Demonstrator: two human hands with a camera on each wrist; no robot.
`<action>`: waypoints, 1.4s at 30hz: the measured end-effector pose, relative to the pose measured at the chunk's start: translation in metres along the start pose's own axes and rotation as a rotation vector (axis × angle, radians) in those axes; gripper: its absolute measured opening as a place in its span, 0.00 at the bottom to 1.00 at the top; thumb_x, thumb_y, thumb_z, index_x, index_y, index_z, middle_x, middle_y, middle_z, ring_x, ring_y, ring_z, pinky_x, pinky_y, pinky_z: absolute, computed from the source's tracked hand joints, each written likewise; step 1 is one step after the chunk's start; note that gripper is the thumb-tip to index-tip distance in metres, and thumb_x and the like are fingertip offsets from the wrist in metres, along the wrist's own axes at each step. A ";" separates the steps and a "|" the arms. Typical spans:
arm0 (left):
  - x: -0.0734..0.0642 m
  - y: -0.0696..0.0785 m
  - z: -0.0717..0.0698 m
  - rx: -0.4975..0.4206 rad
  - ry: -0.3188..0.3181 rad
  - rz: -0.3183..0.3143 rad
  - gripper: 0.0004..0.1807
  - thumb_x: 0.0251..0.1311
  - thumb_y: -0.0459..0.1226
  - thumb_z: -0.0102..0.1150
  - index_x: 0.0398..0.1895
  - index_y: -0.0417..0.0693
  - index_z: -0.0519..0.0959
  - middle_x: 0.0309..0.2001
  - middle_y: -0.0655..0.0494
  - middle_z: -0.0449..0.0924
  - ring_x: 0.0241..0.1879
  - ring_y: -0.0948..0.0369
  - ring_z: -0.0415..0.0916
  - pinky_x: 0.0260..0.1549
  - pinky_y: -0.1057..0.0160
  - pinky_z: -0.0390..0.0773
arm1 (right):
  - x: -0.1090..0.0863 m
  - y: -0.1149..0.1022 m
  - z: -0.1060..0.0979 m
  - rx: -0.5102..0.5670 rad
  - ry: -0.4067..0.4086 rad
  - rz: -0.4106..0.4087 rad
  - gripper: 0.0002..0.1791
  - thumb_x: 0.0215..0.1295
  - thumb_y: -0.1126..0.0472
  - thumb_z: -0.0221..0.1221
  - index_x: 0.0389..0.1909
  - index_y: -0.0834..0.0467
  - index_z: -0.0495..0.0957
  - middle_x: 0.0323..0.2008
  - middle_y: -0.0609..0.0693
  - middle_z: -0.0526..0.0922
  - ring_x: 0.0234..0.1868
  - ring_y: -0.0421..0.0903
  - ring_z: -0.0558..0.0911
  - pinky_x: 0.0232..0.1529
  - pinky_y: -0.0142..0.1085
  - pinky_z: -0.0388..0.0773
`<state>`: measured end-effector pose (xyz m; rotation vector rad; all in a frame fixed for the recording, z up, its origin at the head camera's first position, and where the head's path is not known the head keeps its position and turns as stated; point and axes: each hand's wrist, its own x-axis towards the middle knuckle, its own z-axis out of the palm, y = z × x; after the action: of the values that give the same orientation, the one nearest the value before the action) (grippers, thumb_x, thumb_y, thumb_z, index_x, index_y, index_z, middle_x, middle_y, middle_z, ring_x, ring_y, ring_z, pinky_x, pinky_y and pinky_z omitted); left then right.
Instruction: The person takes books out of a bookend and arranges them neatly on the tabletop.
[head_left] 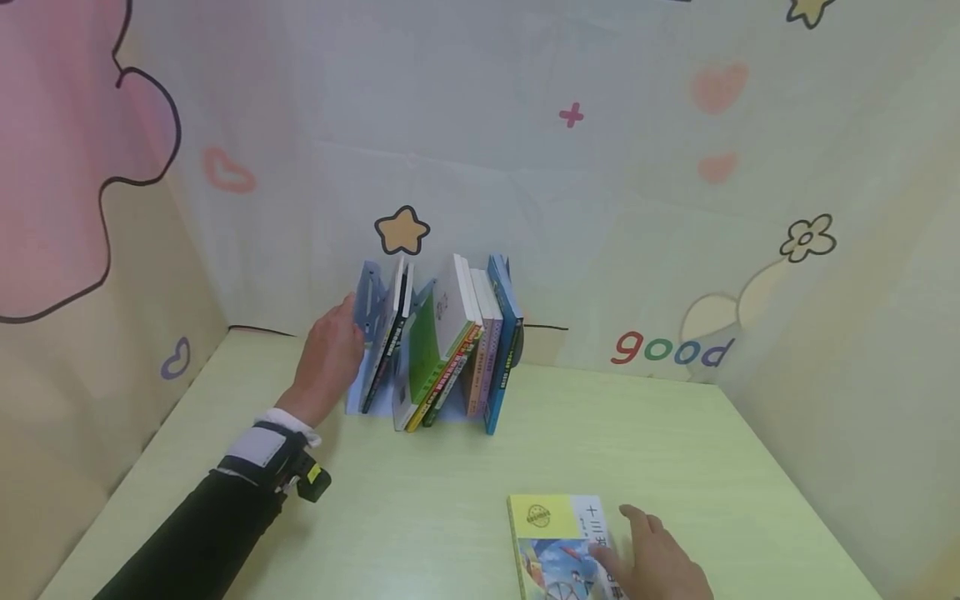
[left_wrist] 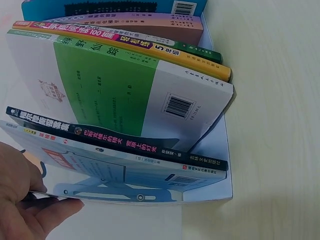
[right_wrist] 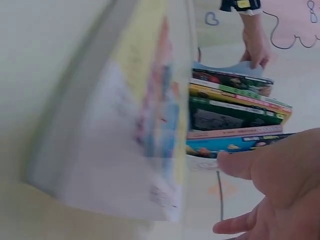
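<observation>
My left hand [head_left: 326,362] grips the upright left end of a light blue book rack [head_left: 367,300]; in the left wrist view its thumb and fingers pinch the end plate's edge. Several books stand in the rack, among them a green and white book [left_wrist: 102,92] that leans, a thin black-spined book [left_wrist: 117,142] and a blue book [head_left: 504,333] at the right end. Close to the front of the table lies a yellow and white book [head_left: 558,512] with a picture cover. Over its right edge hovers my right hand [head_left: 663,562], fingers spread, holding nothing.
The pale table [head_left: 420,517] runs back to a wall sheet [head_left: 480,200] printed with stars, hearts and "good". Behind the rack, that sheet stands close. A side wall [head_left: 862,400] bounds the table on the right, another [head_left: 97,392] on the left.
</observation>
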<state>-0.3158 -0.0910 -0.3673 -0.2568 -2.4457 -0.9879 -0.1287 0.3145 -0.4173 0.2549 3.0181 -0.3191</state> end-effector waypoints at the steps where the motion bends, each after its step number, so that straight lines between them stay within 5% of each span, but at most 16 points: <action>1: 0.000 0.000 0.000 -0.001 0.002 0.000 0.27 0.75 0.27 0.48 0.74 0.27 0.61 0.56 0.28 0.77 0.51 0.40 0.80 0.54 0.42 0.80 | 0.001 -0.001 -0.007 0.021 0.006 -0.008 0.49 0.65 0.31 0.63 0.67 0.70 0.68 0.59 0.71 0.76 0.53 0.65 0.81 0.48 0.63 0.80; 9: 0.000 0.001 0.001 -0.009 0.024 0.000 0.26 0.74 0.26 0.49 0.72 0.26 0.63 0.54 0.28 0.78 0.51 0.39 0.81 0.52 0.42 0.81 | 0.014 -0.017 -0.070 0.136 0.056 -0.123 0.53 0.76 0.27 0.40 0.74 0.74 0.57 0.67 0.75 0.69 0.64 0.72 0.74 0.60 0.69 0.69; 23: 0.000 0.003 0.006 -0.009 0.041 -0.030 0.23 0.74 0.26 0.48 0.70 0.27 0.66 0.52 0.30 0.80 0.50 0.40 0.81 0.52 0.43 0.81 | 0.048 -0.072 -0.162 0.201 0.149 -0.363 0.43 0.82 0.37 0.39 0.76 0.71 0.56 0.69 0.74 0.68 0.67 0.73 0.70 0.61 0.68 0.69; 33: -0.002 0.007 0.008 -0.018 0.065 -0.056 0.19 0.76 0.26 0.45 0.67 0.27 0.68 0.51 0.30 0.80 0.50 0.40 0.82 0.50 0.43 0.82 | 0.091 -0.127 -0.182 0.169 0.123 -0.355 0.48 0.80 0.33 0.38 0.79 0.70 0.50 0.74 0.72 0.62 0.72 0.69 0.66 0.68 0.65 0.65; 42: -0.001 0.006 0.012 -0.003 0.090 -0.061 0.22 0.74 0.25 0.48 0.68 0.26 0.67 0.51 0.30 0.80 0.50 0.41 0.82 0.49 0.44 0.83 | 0.130 -0.168 -0.175 0.180 0.089 -0.358 0.45 0.80 0.35 0.41 0.79 0.69 0.53 0.72 0.70 0.66 0.71 0.67 0.69 0.68 0.62 0.68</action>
<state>-0.3172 -0.0783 -0.3712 -0.1368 -2.3833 -1.0074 -0.2997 0.2108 -0.2280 -0.2718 3.1138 -0.6239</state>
